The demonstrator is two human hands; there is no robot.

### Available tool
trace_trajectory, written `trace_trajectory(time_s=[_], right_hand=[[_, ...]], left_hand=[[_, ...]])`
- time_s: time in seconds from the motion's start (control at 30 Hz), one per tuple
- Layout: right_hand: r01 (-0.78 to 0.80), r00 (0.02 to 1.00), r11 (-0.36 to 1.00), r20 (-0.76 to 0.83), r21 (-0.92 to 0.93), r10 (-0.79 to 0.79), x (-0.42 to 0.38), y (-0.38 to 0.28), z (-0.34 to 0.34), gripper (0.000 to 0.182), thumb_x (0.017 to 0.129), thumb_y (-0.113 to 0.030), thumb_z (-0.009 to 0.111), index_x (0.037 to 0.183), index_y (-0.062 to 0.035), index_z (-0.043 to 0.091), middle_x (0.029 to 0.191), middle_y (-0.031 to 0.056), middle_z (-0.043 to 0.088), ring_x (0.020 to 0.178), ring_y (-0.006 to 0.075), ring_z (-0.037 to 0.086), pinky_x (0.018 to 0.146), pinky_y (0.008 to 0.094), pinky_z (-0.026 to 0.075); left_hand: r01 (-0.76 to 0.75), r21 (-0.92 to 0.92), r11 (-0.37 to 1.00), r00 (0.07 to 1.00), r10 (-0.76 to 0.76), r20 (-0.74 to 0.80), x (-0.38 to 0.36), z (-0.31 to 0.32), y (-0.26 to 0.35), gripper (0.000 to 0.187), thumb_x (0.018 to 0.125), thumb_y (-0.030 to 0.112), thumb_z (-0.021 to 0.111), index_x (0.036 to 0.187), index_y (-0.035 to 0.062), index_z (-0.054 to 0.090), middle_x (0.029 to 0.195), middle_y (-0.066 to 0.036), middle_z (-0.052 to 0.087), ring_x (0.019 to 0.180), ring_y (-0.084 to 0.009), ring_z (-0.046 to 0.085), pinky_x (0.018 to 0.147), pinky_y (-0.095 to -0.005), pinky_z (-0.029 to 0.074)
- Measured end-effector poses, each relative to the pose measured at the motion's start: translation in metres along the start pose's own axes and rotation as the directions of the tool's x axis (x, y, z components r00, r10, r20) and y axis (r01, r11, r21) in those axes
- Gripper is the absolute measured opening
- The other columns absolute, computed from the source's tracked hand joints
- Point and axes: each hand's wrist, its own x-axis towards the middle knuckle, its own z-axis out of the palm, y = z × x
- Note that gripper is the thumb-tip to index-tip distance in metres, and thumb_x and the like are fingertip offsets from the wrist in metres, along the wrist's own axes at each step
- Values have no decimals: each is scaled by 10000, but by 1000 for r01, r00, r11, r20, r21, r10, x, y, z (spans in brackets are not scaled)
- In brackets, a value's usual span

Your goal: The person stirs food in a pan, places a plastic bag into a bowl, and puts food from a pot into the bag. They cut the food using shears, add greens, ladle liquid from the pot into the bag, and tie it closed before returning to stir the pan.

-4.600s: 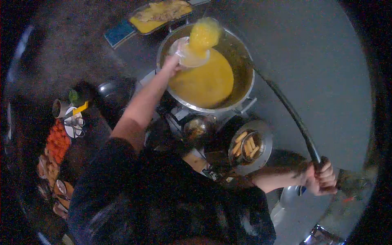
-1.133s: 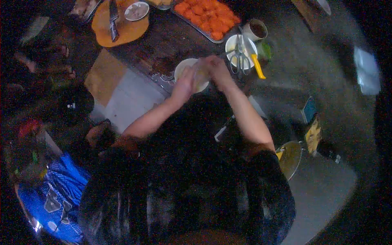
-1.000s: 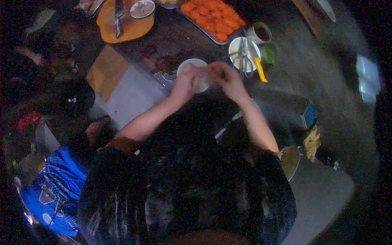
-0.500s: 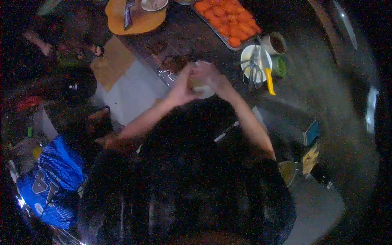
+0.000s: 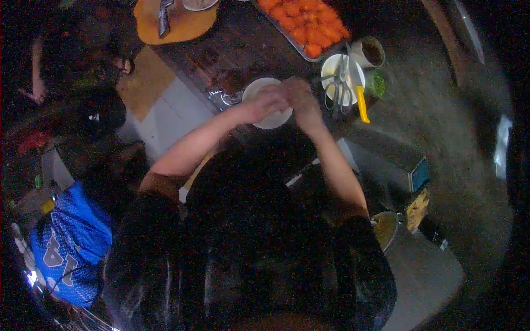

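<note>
A round white plate [image 5: 273, 120] lies on the dark table in front of my body. Over it, my left hand [image 5: 268, 103] reaches in from the lower left with its fingers bunched together. My right hand [image 5: 302, 102] comes in at the plate's right rim, fingers curled and blurred. The fingertips of both hands meet or nearly meet above the plate. Whatever lies between them is too small or too smeared to make out.
A tray of orange pieces [image 5: 306, 27] stands beyond, near a white bowl [image 5: 334, 65] with scissors [image 5: 338, 94] and a yellow-handled knife [image 5: 362, 105]. Beside these are a cup [image 5: 369, 52] and green bits [image 5: 377, 83]. A wooden board [image 5: 187, 27] carries a knife [image 5: 163, 19].
My left hand has moved from the plate's left edge to over its middle, uncovering the plate's left side. My right hand has shifted slightly right, and its fingers have curled in.
</note>
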Motion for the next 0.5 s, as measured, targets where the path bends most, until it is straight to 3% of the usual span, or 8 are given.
trace_trajectory(time_s=[0.03, 0.07, 0.13, 0.17, 0.27, 0.37, 0.43, 0.5], right_hand=[[-328, 935, 897, -31, 295, 352, -1, -11, -9, 281, 810, -250, 448, 1029, -90, 519, 1078, 82, 514, 1020, 249, 453, 901, 350, 316], [-567, 751, 605, 48, 559, 659, -2, -16, -14, 309, 820, -271, 447, 1063, -87, 502, 1066, 70, 525, 987, 231, 475, 869, 339, 344], [-603, 626, 414, 83, 682, 775, -15, -4, -7, 324, 832, -301, 447, 1047, -66, 509, 969, 40, 538, 878, 163, 480, 760, 291, 360], [-588, 498, 210, 145, 781, 855, -22, 4, -2, 348, 843, -331, 447, 1030, -45, 516, 872, 10, 551, 769, 95, 485, 652, 242, 375], [-555, 484, -63, 384, 829, 787, -35, 31, 0, 294, 817, -311, 490, 968, -69, 560, 763, -2, 555, 602, 84, 474, 498, 227, 346], [-686, 607, 203, 395, 699, 689, -2, 52, 6, 276, 777, -327, 540, 871, -73, 595, 661, 14, 533, 504, 116, 467, 406, 236, 320], [-712, 618, 657, 663, 246, 422, 40, 73, 12, 343, 711, -396, 592, 790, -63, 617, 660, 52, 549, 488, 129, 490, 384, 254, 355], [-203, 670, 979, 731, 13, 129, 74, 60, 30, 414, 679, -471, 589, 718, -59, 608, 602, 51, 548, 494, 130, 516, 405, 272, 409]], left_hand=[[-4, 5, 1000, 1000, 4, -2, -1, -5, 1, 232, 849, 235, 426, 1024, 108, 509, 1167, -76, 425, 1101, -211, 385, 916, -319, 314], [58, -153, 987, 998, -60, -8, -2, -7, 1, 211, 839, 220, 442, 988, 98, 529, 1122, -81, 458, 1085, -217, 401, 913, -322, 312], [113, -309, 944, 993, -118, 1, -1, -6, -4, 192, 829, 206, 457, 952, 89, 548, 1078, -87, 490, 1068, -223, 418, 910, -325, 310], [30, -113, 993, 999, -28, 19, 2, -4, -11, 191, 815, 212, 478, 946, 99, 558, 1069, -72, 505, 1062, -217, 429, 898, -346, 314], [-127, 247, 961, 991, 135, -14, -6, 3, -19, 177, 779, 203, 507, 915, 117, 581, 1062, -40, 524, 1051, -199, 444, 874, -388, 317], [-250, 556, 793, 958, 284, 26, -10, 4, -7, 164, 734, 175, 521, 870, 134, 603, 1058, -15, 536, 1040, -176, 454, 866, -423, 305], [-326, 682, 655, 935, 330, 129, -11, 8, -3, 165, 711, 163, 526, 850, 142, 613, 1052, -8, 544, 1033, -165, 459, 869, -437, 294], [-337, 760, 555, 929, 328, 173, -9, 13, -9, 203, 672, 136, 525, 855, 129, 614, 1035, -21, 554, 1017, -171, 473, 891, -419, 285]])
